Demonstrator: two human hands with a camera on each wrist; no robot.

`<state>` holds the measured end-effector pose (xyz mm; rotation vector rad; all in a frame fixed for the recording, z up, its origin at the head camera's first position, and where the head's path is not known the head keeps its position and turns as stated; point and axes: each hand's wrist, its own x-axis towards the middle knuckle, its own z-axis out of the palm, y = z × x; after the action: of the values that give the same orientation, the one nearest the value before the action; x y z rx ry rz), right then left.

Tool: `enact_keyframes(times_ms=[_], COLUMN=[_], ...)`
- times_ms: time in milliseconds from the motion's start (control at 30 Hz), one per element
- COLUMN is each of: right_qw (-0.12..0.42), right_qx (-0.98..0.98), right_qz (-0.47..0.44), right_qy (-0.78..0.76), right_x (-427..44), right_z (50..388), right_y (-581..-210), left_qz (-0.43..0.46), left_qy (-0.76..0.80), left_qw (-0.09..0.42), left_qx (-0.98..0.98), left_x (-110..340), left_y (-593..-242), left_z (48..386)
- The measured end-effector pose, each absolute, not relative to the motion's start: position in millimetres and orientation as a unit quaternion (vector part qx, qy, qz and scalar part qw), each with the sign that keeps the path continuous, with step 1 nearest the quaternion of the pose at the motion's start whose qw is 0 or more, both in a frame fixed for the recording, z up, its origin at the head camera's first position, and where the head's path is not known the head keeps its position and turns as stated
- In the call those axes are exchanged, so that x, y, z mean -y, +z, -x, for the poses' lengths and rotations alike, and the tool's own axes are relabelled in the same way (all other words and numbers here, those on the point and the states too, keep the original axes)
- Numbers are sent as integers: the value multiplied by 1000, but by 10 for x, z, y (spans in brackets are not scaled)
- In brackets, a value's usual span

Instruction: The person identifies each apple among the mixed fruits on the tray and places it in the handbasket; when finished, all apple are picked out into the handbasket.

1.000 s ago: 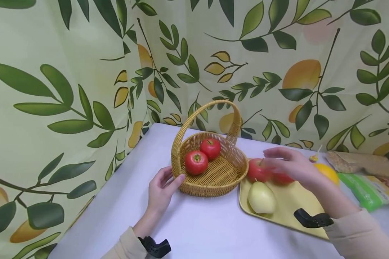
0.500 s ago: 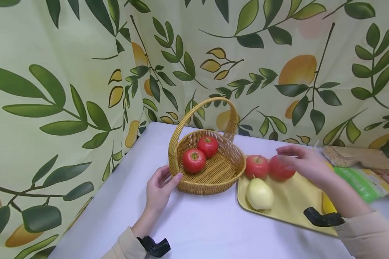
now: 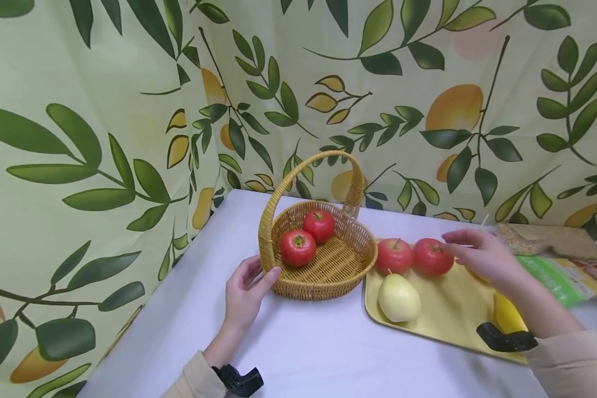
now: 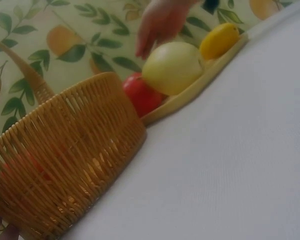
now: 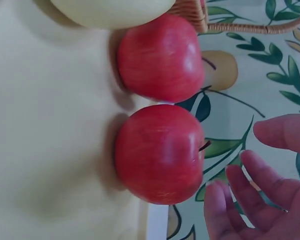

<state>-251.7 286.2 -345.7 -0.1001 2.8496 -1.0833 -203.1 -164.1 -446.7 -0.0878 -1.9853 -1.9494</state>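
Note:
My left hand point(image 3: 246, 290) holds the left side of a wicker basket point(image 3: 323, 290), thumb on its rim near the handle's foot. Inside lie two red apples, a front apple point(image 3: 297, 247) and a rear apple point(image 3: 319, 226). On the yellow tray point(image 3: 448, 315) to the right, a left apple point(image 3: 394, 256) and a right apple point(image 3: 433, 257) sit side by side behind a pale pear point(image 3: 399, 298). My right hand point(image 3: 487, 257) hovers just right of the right apple point(image 5: 160, 155). The right wrist view shows its fingers spread, apart from the apple and holding nothing.
A yellow fruit point(image 3: 507, 314) lies on the tray, partly behind my right forearm; an orange edge point(image 3: 477, 275) shows under that hand. A green package point(image 3: 552, 279) and a brown bag point(image 3: 552, 240) lie farther right. Leaf-printed cloth point(image 3: 278, 55) hangs behind the table.
My right hand has moved right, from over the tray's apples to beside the right one, which now shows fully. The left hand keeps its hold on the basket. The head view has shifted slightly.

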Motion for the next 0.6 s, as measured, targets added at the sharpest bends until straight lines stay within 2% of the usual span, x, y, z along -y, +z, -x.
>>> enact_keyframes(times_ms=[233,467,600], right_qw=[52,113,122], right_qx=[-936,-926,-921], right_qz=[11,-8,-16], right_qy=[-349,-361,-369], right_x=[-2941,-2930,-2901], right_z=[2556,2598,2640], right_y=[-3537,-3624,-3668], left_qz=[37,33,33], left_qy=[-696,-690,-687], left_qw=[178,179,179], left_qx=[695,700,704], left_x=[1627,1626,1639], left_y=[-4480,-4473,-4474], left_z=[2053,2048,2042])
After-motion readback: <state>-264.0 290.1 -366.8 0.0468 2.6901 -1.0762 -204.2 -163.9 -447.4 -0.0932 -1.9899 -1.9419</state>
